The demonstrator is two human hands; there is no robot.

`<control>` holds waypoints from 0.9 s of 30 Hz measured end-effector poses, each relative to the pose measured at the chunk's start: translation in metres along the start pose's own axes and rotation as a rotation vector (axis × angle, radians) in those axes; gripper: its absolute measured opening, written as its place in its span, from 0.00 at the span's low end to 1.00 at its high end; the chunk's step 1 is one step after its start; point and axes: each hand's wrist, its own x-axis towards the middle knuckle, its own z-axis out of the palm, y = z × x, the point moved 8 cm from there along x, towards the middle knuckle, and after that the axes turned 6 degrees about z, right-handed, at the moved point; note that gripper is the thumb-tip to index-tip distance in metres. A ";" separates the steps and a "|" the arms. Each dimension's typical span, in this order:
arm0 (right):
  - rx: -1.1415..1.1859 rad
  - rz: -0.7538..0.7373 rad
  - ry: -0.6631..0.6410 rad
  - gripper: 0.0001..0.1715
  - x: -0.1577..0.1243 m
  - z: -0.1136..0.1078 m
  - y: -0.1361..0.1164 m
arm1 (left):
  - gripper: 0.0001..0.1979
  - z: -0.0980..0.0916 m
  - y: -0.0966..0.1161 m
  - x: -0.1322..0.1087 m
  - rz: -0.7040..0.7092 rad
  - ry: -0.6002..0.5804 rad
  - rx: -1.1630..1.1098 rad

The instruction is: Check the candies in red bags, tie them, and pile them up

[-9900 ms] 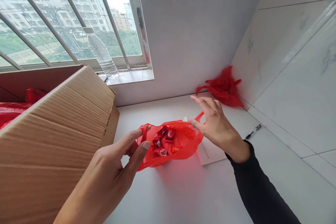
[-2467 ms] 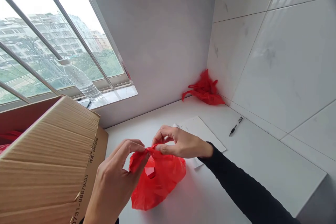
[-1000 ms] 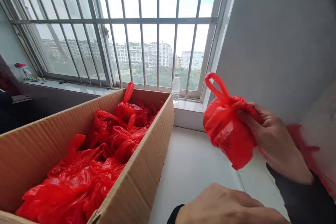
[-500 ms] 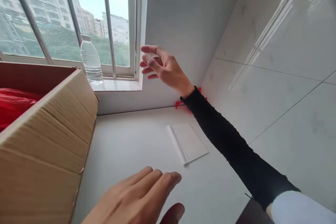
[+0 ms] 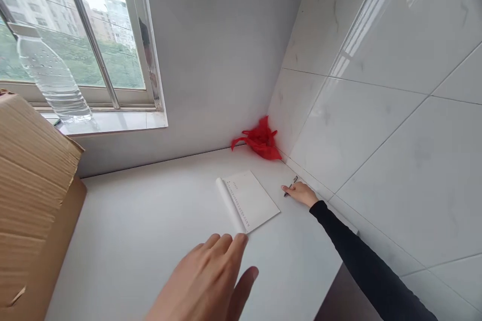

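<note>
My right hand [image 5: 301,193], in a black sleeve, is at the right side of the white table with its fingers closed on a dark pen [image 5: 295,179]. To its left lies a notebook [image 5: 256,200], its cover rolled back along the left edge and a column of small marks on the page. My left hand [image 5: 207,276] is in the foreground, in front of the notebook. Its fingers are stretched out, the thumb stands apart, and it holds nothing.
A cardboard box [image 5: 33,185] stands at the left of the white table [image 5: 150,220]. On the sill of the barred window stands a clear water bottle [image 5: 56,80]. A red plastic bag [image 5: 261,140] sits in the back corner against the tiled wall [image 5: 376,135].
My right hand has come down from in front of the wall to the pen on the table. The view has swung to the right, showing more of the red bag. My left hand stays open.
</note>
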 end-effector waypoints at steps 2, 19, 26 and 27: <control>0.058 0.033 -0.030 0.20 0.012 0.008 0.008 | 0.11 0.031 -0.009 0.013 -0.054 -0.058 -0.094; 1.017 -0.250 -0.291 0.15 -0.009 0.078 -0.060 | 0.25 0.152 -0.120 0.005 -0.608 0.366 -0.077; 0.902 -0.329 -0.409 0.11 -0.070 0.088 -0.063 | 0.21 0.129 -0.093 -0.049 -0.658 0.336 -0.004; 0.863 -0.347 -0.414 0.09 -0.079 0.087 -0.064 | 0.21 0.125 -0.092 -0.056 -0.679 0.339 0.013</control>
